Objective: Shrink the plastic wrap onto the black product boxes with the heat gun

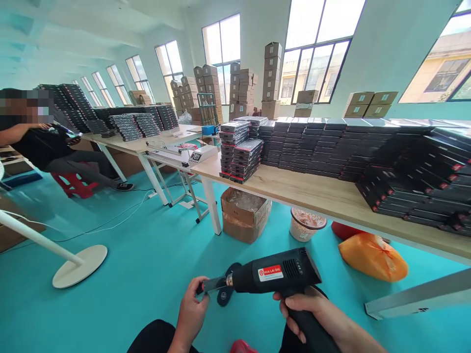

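Observation:
My right hand [318, 309] is wrapped around the handle of a black heat gun [294, 269] with a red and white label. The gun lies nearly level, its nozzle pointing left. My left hand [192, 309] grips a small, thin dark box [212, 284], seen almost edge-on, between thumb and fingers. The nozzle tip is close to the box's right end; whether they touch I cannot tell. Behind them a dark slipper [224, 295] is on the teal floor, partly hidden by the gun and box.
Stacked flat black boxes [312, 147] line the wooden table [294, 184], with wrapped stacks [241, 152] at its left end. Below are a carton [239, 215], a wastebasket [303, 230] and an orange bag [375, 257]. A seated person [47, 142] is at far left, near a white stand [81, 264].

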Demonstrator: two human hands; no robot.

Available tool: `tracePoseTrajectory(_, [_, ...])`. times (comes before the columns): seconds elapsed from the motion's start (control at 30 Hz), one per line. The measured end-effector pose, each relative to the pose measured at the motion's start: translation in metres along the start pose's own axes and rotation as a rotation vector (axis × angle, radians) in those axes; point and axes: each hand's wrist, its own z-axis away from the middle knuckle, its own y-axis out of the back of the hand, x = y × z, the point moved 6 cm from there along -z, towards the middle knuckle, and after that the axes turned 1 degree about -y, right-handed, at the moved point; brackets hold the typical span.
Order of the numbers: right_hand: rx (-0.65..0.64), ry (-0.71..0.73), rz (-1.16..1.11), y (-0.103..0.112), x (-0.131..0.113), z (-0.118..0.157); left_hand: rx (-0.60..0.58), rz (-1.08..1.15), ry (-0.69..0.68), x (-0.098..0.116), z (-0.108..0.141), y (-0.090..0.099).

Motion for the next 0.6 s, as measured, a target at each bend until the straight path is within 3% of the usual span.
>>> tracePoseTrajectory(0.07, [0.036, 0.025, -0.068, 0.004, -0.002, 0.0, 0.009, 0.195, 0.11, -0.005, -0.002, -0.004])
tracePoseTrajectory(0.13, [0.036, 0.046, -0.1, -0.006, -0.007, 0.001, 0.009, 0.393, 0.239, -0.013, -0.004, -0.012])
tracePoseTrajectory(0.27, [-0.15, -0.052, 0.002, -0.043, -0.018, 0.016, -0.065, 0.695, 0.506, -0.022, -0.001, -0.032])
tracePoseTrajectory(0.37, [-0.29, -0.125, 0.275, -0.051, -0.024, 0.034, -0.218, 0.893, 0.686, -0.026, 0.008, -0.044])
tracePoseTrajectory(0.47, [-0.192, -0.14, 0.462, -0.038, -0.029, 0.029, -0.38, 1.036, 0.733, -0.029, 0.018, -0.053])
tracePoseTrajectory(0.53, [-0.047, -0.16, 0.402, -0.032, -0.029, 0.013, -0.414, 1.023, 0.732, -0.037, 0.022, -0.058])
tracePoseTrajectory(0.6, [-0.006, -0.074, 0.26, -0.037, -0.033, -0.006, -0.381, 0.927, 0.741, -0.047, 0.025, -0.06])
